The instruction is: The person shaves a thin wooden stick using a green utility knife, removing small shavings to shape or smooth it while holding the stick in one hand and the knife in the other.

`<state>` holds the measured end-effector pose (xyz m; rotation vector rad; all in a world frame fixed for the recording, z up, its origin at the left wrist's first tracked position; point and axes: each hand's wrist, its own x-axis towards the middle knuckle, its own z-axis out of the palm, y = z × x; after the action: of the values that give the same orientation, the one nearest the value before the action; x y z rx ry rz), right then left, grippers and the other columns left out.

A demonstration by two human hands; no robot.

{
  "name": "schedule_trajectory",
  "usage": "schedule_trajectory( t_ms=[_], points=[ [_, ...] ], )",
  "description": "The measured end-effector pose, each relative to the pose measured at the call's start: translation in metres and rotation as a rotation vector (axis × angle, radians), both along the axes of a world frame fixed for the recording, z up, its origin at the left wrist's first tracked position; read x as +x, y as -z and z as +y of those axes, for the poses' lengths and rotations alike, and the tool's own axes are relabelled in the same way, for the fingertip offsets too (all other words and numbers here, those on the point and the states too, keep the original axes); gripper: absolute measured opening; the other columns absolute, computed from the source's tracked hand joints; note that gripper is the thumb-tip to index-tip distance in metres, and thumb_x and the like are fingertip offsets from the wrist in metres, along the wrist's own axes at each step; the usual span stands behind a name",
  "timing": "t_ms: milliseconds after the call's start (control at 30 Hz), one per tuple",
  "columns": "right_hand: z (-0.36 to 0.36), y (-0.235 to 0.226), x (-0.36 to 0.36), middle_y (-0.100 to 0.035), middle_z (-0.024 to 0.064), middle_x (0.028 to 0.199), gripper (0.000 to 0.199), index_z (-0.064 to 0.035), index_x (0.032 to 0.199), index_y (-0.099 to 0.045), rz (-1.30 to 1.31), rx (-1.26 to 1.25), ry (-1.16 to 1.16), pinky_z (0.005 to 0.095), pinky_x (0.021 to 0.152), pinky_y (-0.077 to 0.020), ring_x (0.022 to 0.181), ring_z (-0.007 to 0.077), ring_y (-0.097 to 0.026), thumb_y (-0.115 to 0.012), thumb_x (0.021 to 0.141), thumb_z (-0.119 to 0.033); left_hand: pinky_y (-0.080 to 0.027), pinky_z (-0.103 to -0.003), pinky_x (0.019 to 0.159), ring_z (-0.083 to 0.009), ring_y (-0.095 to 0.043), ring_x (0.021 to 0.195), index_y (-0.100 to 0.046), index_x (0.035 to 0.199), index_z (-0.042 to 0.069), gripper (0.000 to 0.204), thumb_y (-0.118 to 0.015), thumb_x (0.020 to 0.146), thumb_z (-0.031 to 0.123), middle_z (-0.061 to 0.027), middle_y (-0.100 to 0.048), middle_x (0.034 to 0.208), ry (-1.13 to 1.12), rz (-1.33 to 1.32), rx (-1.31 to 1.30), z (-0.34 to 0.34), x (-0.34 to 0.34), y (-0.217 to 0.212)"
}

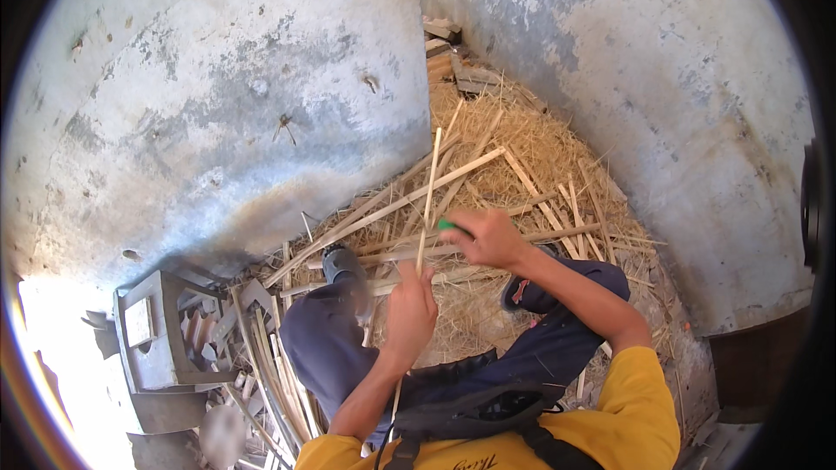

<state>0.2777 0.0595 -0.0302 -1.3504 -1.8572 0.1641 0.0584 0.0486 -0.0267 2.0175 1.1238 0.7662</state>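
Observation:
A long, thin, pale strip of wood or bamboo [433,176] runs upright in front of me, its upper end free over the shavings. My left hand [409,306] is closed around its lower part, between my knees. Just right of the strip, my right hand [489,239] is wrapped around a green-handled tool [451,227]. The rest of that tool is hard to make out; a greyish flat length crosses behind the strip at this level and may be its blade. Both forearms come in from the lower edge.
Curly shavings [522,122] and loose long strips [409,196] cover the floor toward the corner. Plastered walls [348,61] rise on both sides. At the lower left stands a grey box-like frame [165,326] among scraps, beside more strips [270,357]. My shoe [340,263] rests among the strips.

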Motion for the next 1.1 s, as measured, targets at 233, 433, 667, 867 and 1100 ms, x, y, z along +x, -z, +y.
schedule_trajectory(
  t_ms=[233,433,667,867,1100],
  points=[
    [0.057,-0.016,0.104,-0.059,0.0040,0.061,0.039,-0.0051,0.108,-0.076,0.172,-0.307,0.481,0.0360,0.054,-0.0444,0.050,0.0159,-0.050,-0.061,0.107,-0.041,-0.043,-0.061,0.051,-0.0529,-0.062,0.061,-0.044,0.112,0.001,0.021,-0.055,0.110,0.018,-0.0283,-0.062,0.067,0.093,0.057,-0.085,-0.019,0.005,0.002],
    [0.049,-0.027,0.221,-0.070,0.0114,0.088,0.052,-0.0029,0.109,-0.076,0.144,-0.480,0.744,0.0411,0.078,-0.0542,0.080,0.0197,-0.064,-0.055,0.108,-0.050,-0.047,-0.055,0.058,-0.0507,-0.065,0.072,-0.047,0.117,0.004,0.025,-0.049,0.114,0.029,-0.0300,-0.064,0.077,0.244,0.023,-0.209,-0.018,0.013,0.004],
    [0.010,0.003,0.180,-0.074,0.0177,0.109,0.054,-0.0033,0.123,-0.070,-0.167,-0.813,0.184,0.0437,0.088,-0.0558,0.099,0.0300,-0.071,-0.061,0.104,-0.053,-0.035,-0.023,0.052,-0.0033,-0.040,0.060,-0.058,0.119,0.008,0.029,-0.047,0.115,0.035,0.0056,-0.044,0.080,0.369,-0.420,-1.020,0.013,-0.005,-0.002],
    [0.011,-0.022,0.128,-0.070,0.0140,0.098,0.043,-0.0022,0.120,-0.066,0.091,-0.524,0.158,0.0402,0.079,-0.0519,0.088,0.0238,-0.066,-0.067,0.104,-0.042,-0.039,-0.024,0.051,-0.0065,-0.042,0.058,-0.057,0.126,0.006,0.029,-0.044,0.114,0.029,0.0035,-0.045,0.079,0.274,-0.454,-0.996,0.013,-0.002,-0.018],
    [0.001,-0.061,0.075,-0.059,0.0058,0.079,0.033,-0.0018,0.106,-0.064,0.272,-0.295,0.124,0.0351,0.065,-0.0437,0.069,0.0166,-0.053,-0.067,0.105,-0.035,-0.038,-0.024,0.051,-0.0064,-0.041,0.059,-0.054,0.133,0.009,0.028,-0.043,0.114,0.026,0.0030,-0.044,0.078,0.273,-0.579,-1.032,0.015,-0.004,-0.027]
  ],
)
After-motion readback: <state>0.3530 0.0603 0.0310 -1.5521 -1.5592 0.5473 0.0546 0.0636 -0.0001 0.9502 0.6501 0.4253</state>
